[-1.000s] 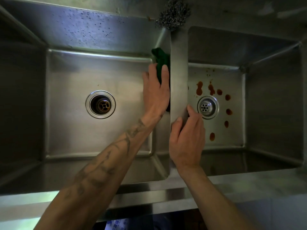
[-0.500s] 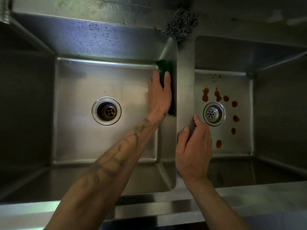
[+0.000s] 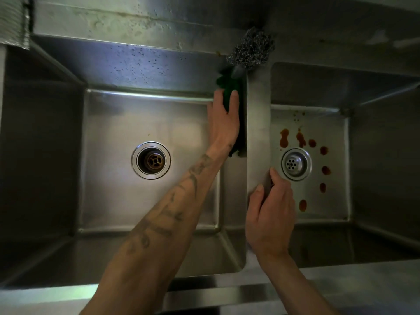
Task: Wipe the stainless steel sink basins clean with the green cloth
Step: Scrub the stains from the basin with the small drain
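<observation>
Grey steel, one dark green cloth, rust-red spots.

Both basins, the left basin and the right basin, are dull silver-grey steel, as is the divider between them. The cloth is deep green, near black where it lies in shadow. A scouring pad of silver-grey wire tangle sits at the back. Reddish-brown stains dot the right basin's floor around its shiny drain strainer. The left drain has a bright ring and a rusty brown centre. Dark tattoo lines pattern the left forearm.

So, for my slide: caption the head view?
Left hand presses green cloth against divider; right hand grips it.
</observation>
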`<state>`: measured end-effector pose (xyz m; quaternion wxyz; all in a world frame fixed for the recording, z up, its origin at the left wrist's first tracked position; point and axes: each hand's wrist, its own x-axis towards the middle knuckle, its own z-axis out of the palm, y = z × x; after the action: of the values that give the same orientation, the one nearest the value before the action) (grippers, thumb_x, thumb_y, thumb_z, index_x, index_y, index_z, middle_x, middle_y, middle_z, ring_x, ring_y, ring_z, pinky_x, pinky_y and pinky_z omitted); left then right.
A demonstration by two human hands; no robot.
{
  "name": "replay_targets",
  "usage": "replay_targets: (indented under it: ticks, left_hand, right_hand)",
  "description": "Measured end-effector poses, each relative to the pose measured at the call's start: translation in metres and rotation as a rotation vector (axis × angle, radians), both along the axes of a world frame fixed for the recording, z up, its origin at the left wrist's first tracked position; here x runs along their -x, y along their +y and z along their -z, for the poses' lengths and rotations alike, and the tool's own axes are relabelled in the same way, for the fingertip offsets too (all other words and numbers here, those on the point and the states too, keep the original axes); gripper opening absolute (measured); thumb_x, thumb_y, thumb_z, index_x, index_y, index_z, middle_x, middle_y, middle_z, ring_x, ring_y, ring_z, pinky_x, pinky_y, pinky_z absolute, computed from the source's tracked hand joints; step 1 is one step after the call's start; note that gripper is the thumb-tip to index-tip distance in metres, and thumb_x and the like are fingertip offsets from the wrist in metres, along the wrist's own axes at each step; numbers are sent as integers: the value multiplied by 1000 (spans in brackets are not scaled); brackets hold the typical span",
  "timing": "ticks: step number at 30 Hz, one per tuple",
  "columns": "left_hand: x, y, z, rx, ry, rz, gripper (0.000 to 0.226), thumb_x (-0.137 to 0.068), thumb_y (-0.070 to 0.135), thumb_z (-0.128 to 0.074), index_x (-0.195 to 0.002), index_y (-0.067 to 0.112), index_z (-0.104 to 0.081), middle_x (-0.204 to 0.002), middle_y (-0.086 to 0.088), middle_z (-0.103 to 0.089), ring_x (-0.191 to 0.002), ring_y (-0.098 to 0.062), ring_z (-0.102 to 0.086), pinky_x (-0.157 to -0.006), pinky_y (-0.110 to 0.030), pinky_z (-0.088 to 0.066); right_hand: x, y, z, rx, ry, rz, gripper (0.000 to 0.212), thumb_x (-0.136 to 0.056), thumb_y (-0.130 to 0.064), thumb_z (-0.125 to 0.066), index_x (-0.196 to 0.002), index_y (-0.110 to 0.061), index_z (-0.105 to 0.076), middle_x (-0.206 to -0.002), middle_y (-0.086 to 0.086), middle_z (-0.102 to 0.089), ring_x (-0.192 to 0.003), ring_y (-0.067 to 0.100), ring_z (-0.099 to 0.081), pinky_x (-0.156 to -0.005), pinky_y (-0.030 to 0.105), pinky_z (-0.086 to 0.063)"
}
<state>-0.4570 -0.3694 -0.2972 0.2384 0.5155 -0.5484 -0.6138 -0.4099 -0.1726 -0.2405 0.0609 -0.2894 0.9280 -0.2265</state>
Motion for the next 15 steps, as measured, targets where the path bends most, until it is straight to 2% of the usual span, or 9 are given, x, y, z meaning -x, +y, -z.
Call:
replay_targets:
  ticks: [1,2,5,7,11,15]
  left_hand:
    - [4,-5,-1,-17,-11,-8,32,-109,44,-47,-122,17,-58,-115,-12,-64,-109,-26,-60,-97,-44,-52]
    - [6,-8,-2,-10,-17,-10,34,-109,44,-47,-124,16,-58,-116,-13,-64,-108,-28,-60,-96,-45,-53]
    - [10,-8,-7,90,49,-11,31,-112,39,-46,-126,13,-57,-112,-14,-61,-96,-18,-54,-80,-31,-45]
    - [13,-9,-7,110,68,-30,32,-112,39,-45,-124,12,-57,-109,-15,-61,-94,-20,-54,-76,-32,-42]
    - [23,-24,-2,82,27,-35,26,-112,33,-46,-117,10,-55,-109,-16,-60,-94,-24,-54,-77,-34,-39]
    - [27,-25,22,28,-42,-13,32,-113,34,-45,-131,8,-54,-121,-19,-58,-104,-27,-54,-87,-33,-42]
  right_hand:
    - [0,0,0,-1,-1,5,43,-107,-29,-43,-142,-6,-48,-121,9,-61,-106,3,-46,-90,26,-42]
    - [0,0,-1,-1,-1,8,42,-107,-29,-43,-142,-7,-48,-121,8,-61,-106,2,-46,-89,26,-42]
    - [0,0,-1,-3,6,6,42,-107,-30,-43,-142,-7,-48,-119,7,-60,-104,-3,-41,-88,24,-40]
    - [0,0,-1,-4,6,9,43,-107,-31,-43,-142,-7,-48,-118,6,-60,-103,-3,-40,-88,23,-39]
    - [-1,0,-1,-5,-8,11,44,-107,-33,-41,-142,-8,-48,-116,4,-59,-99,-2,-42,-85,24,-40]
    - [1,0,0,0,-13,10,44,-107,-33,-40,-143,-8,-48,-118,6,-60,-102,4,-48,-86,25,-43]
